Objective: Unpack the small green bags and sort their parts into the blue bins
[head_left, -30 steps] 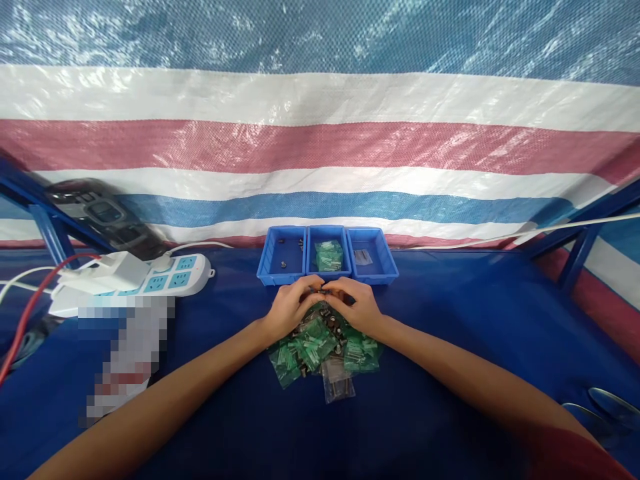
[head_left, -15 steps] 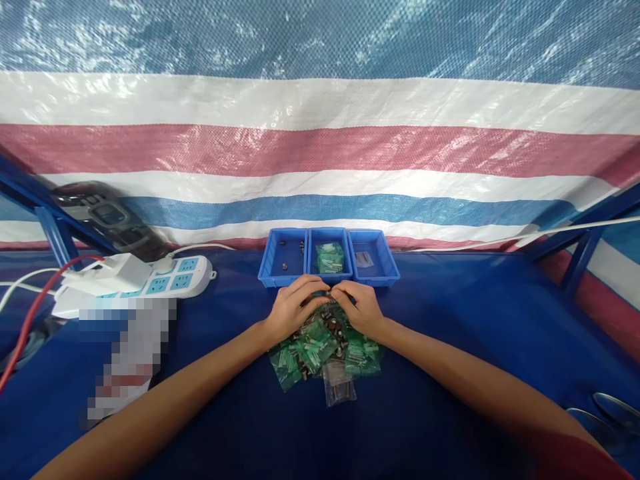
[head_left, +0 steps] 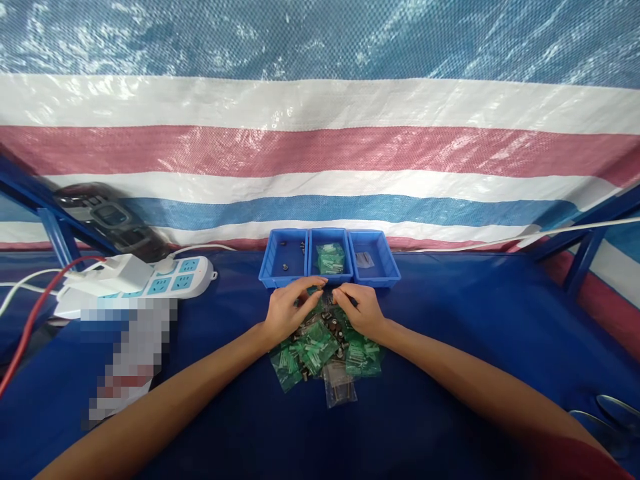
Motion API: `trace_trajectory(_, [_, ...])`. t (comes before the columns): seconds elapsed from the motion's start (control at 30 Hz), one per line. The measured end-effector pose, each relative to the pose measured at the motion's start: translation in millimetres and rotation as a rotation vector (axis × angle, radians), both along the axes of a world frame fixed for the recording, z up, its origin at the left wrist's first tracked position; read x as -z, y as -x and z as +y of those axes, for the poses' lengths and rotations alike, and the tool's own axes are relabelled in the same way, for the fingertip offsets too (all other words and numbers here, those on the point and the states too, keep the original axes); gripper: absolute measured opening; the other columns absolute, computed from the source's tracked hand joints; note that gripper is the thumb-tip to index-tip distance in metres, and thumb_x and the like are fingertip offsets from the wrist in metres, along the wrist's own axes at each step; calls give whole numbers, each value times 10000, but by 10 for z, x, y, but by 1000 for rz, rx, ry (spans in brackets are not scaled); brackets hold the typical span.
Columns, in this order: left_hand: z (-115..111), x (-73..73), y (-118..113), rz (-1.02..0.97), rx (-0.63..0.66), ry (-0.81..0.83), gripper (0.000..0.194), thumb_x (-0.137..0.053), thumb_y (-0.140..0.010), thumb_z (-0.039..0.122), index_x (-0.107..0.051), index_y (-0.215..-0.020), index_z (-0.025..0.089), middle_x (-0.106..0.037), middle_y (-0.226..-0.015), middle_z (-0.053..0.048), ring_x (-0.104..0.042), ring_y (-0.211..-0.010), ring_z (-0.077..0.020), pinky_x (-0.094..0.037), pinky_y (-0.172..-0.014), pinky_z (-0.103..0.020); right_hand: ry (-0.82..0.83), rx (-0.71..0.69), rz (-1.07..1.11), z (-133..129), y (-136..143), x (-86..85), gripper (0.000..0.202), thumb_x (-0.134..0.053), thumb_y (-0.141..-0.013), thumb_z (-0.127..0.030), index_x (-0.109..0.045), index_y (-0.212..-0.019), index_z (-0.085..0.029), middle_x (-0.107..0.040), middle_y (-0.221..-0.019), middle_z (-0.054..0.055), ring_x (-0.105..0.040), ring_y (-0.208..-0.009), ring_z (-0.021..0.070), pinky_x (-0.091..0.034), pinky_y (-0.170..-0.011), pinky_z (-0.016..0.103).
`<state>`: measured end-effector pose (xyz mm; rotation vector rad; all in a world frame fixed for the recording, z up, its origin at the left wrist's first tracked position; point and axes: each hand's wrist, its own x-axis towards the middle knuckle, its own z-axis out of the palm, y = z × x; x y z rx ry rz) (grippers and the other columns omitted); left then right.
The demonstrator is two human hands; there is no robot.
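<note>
between the two sets of fingertips, a narrow gap is seen over the far edge of the pile [head_left: 334,325]. the thumb and forefinger of the left hand [head_left: 287,312] are parted, and nothing can be made out as held there. the thumb and forefinger of the right hand [head_left: 367,313] are brought close together; whether something small is pinched between them cannot be told. just under the fingers and toward the body, the pile of small metal parts is spread, with green packets [head_left: 316,345] laid over it to either side and a clear packet [head_left: 341,388] at its near end. by judgement, the small parts are being picked over; for the next move, a light fingertip pinch is called for, with no packet dragged along. just beyond the fingers, three bins are set side by side: loose pieces [head_left: 285,267] are held in the left bin [head_left: 273,260], more green packets in the middle bin [head_left: 327,233], a small clear bag [head_left: 364,259] in the right bin [head_left: 384,261]. well off to the fingers' left, a power strip [head_left: 201,272] is placed.
</note>
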<state>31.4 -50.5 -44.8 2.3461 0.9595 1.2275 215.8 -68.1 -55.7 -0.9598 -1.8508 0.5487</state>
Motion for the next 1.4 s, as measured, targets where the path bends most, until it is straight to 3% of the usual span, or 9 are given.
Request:
trace_trajectory(0.17, [9, -3, 3, -6, 17, -70, 170, -565, -850, 199, -617, -1012, 191, -652, -976, -56, -553, -530, -63, -484, -561, -207, -15, -2, 40, 0, 0, -7, 326, -416, -934, -314, -590, -703, -164, -551, -586, 13, -512, -531, 119, -393, -536, 237])
trace_trajectory(0.37, [42, 23, 19, -5, 102, -80, 149, -506, -890, 217, -607, -993, 182, -637, -868, -56, -604, -797, -146, -492, -696, -245, -10, 16, 25, -7, 3, -13, 352, -405, -936, -347, -583, -692, -167, -511, -549, 6, -478, -506, 120, -377, -506, 242])
trace_trajectory(0.57, [44, 32, 28, 72, 109, -96, 261, -384, -942, 301, -589, -863, 160, -580, -716, -38, -540, -642, -119, -418, -563, -218, -14, 10, 20, -4, -3, -6, 344, -401, -935, -344, -590, -708, -168, -538, -583, 19, -505, -531, 128, -391, -523, 251])
trace_trajectory(0.77, [61, 47, 20, 120, 139, -102, 314, -361, -947, 335, -573, -802, 155, -537, -659, -23, -493, -588, -112, -376, -536, -219, -14, -26, 59, -16, -2, -2, 204, -508, -885, -354, -608, -890, -176, -575, -645, 22, -498, -519, 121, -408, -496, 243])
trace_trajectory(1.03, [85, 109, 21, 139, 155, -142, 372, -350, -947, 359, -567, -720, 161, -489, -578, -5, -450, -501, -105, -331, -488, -226, -16, -74, 30, 0, -7, 65, 231, -549, -865, -386, -599, -961, -182, -575, -655, 18, -506, -520, 121, -441, -516, 244])
trace_trajectory(1.4, [71, 72, 12, 144, 177, -97, 325, -368, -948, 287, -553, -716, 155, -525, -592, 2, -470, -506, -90, -333, -494, -211, 35, -164, -1, -20, -7, 41, 174, -541, -861, -358, -531, -868, -184, -498, -605, -21, -445, -486, 97, -373, -468, 220])
